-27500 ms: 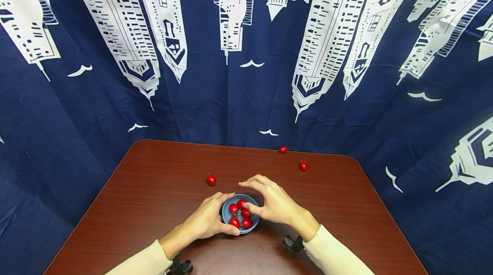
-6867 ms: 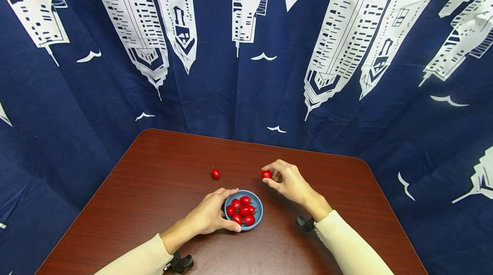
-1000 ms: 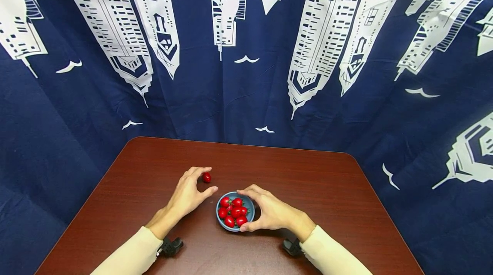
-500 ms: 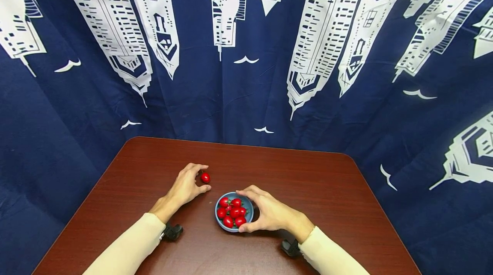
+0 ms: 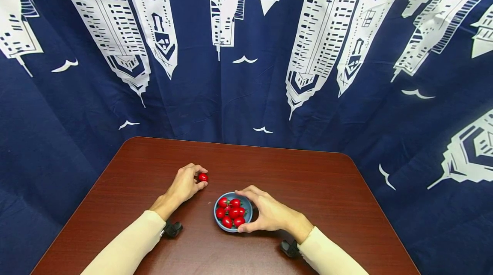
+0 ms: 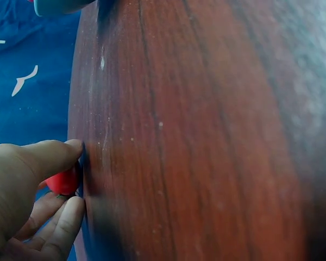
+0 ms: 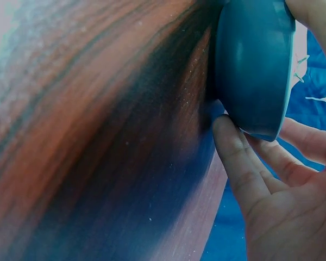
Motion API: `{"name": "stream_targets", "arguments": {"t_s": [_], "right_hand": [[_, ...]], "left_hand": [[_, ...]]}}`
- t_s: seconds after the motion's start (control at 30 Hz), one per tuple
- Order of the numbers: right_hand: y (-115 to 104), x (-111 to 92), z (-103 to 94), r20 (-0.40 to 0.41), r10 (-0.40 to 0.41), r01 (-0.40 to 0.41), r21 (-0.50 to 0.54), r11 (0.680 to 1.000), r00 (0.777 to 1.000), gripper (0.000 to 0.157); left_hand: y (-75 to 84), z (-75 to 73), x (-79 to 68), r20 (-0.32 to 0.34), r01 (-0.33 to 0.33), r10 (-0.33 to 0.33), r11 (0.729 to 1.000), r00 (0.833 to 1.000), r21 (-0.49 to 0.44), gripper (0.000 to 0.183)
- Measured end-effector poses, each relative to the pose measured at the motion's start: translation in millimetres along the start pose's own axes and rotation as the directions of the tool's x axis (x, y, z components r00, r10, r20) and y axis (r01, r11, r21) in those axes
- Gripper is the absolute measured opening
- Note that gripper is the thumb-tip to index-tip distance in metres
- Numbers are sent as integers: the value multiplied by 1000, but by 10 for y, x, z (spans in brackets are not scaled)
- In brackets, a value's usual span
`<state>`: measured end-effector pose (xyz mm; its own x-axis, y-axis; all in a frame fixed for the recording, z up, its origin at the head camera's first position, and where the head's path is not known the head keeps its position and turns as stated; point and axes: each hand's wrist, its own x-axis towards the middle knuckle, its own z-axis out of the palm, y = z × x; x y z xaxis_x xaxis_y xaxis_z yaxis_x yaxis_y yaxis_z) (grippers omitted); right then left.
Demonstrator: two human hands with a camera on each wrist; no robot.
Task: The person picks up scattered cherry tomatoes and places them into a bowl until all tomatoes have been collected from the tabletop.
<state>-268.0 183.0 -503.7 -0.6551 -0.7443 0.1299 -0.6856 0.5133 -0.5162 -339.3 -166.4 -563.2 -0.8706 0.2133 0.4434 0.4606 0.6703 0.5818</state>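
My left hand (image 5: 184,184) has its thumb and fingers on either side of a red cherry tomato (image 5: 203,177) resting on the table. Up close in the left wrist view, that tomato (image 6: 64,181) sits between thumb and fingertips, partly covered by them. A blue bowl (image 5: 218,222) with several cherry tomatoes (image 5: 234,212) stands to the right and nearer the person. My right hand (image 5: 269,211) holds the bowl by its right side, thumb at the near rim and fingers at the far rim. In the right wrist view, fingers touch the outside of the bowl (image 7: 255,65).
A brown wooden table (image 5: 300,181) carries everything. Behind and beside it hangs a dark blue cloth (image 5: 246,104) with white buildings and birds. Each wrist wears a small black camera, such as the left one (image 5: 173,229).
Two tomatoes from the far right have left the table, and the bowl is fuller. The right hand took over the bowl from the left, which moved to the remaining tomato and closed around it.
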Motion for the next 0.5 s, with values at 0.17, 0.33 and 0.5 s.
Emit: {"name": "stream_targets", "arguments": {"t_s": [0.17, 0.33, 0.5], "right_hand": [[0, 5, -3, 2, 2, -2, 7, 1000, 1000, 99], [-1, 8, -2, 5, 8, -8, 12, 1000, 1000, 99], [-1, -1, 6, 4, 11, -11, 12, 1000, 1000, 99]], "left_hand": [[-37, 6, -6, 8, 3, -3, 1000, 1000, -5, 36], [21, -46, -24, 21, 28, -27, 1000, 999, -11, 35], [311, -198, -47, 57, 82, -81, 997, 995, -15, 34]]}}
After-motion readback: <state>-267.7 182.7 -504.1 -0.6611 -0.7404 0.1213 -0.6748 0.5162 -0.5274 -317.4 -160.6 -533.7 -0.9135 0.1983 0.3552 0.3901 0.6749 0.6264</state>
